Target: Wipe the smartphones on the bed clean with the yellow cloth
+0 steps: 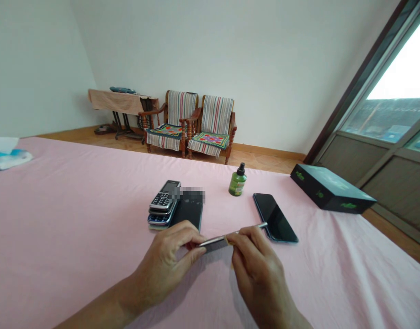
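My left hand (168,260) pinches the left end of a thin, flat phone (215,244), seen almost edge-on with a silvery rim and a dark side. My right hand (259,269) has its fingers closed at the phone's right part; the rim's far end shows beyond the knuckles. Something small and yellowish peeks out at the right fingertips, too hidden to name. Just beyond my left hand, a stack of keypad phones (162,205) lies beside and partly against a black flat phone (187,210), blurred at its top. A dark smartphone (275,218) lies face up past my right hand.
A green spray bottle (237,182) with a black top stands behind the phones. The black box (329,189) sits at the right edge of the pink cloth (93,219). A white and blue packet (9,155) lies far left. Two wooden chairs (213,119) stand by the wall.
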The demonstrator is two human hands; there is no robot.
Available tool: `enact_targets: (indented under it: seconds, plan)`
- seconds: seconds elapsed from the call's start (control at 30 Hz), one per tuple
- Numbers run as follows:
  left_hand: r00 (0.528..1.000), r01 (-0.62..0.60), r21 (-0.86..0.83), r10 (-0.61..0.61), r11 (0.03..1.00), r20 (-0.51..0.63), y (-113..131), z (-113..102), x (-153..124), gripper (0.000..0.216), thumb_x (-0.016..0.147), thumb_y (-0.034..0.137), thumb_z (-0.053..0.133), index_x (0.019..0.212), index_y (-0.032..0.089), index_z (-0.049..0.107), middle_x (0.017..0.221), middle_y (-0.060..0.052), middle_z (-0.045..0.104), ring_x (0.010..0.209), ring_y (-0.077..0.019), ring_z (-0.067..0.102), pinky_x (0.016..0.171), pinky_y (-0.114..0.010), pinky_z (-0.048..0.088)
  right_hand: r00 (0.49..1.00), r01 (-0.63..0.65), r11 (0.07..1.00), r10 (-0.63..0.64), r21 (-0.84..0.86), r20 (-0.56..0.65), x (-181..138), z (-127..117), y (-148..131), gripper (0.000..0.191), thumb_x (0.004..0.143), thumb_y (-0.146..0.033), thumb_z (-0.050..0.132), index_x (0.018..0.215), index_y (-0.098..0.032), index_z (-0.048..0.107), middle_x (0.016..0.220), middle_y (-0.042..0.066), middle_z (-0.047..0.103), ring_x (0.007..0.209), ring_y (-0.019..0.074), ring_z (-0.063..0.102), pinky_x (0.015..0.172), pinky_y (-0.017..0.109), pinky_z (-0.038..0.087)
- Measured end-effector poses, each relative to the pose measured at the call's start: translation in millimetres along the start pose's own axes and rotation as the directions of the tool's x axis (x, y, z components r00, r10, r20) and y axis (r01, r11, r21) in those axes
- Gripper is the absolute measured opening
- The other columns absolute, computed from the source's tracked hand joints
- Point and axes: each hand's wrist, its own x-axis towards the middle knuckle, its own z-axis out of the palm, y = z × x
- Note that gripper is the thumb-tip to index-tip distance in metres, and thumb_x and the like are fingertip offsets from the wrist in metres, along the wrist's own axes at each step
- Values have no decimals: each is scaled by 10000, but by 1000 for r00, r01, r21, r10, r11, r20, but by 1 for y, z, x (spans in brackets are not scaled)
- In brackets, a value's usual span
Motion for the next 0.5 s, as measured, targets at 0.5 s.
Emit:
enact_targets:
  seconds: [0.5]
  plan:
    - [997,-55,-29,57,998,47,-1,-1,-4,101,876,110,582,889,177,656,798,-21,622,724,-153,607,646,-242,465,987,161,987,-161,-8,20,-5,13,-14,309,933,-85,419,1165,-135,617,849,85,579,723,168,603,590,247,550]
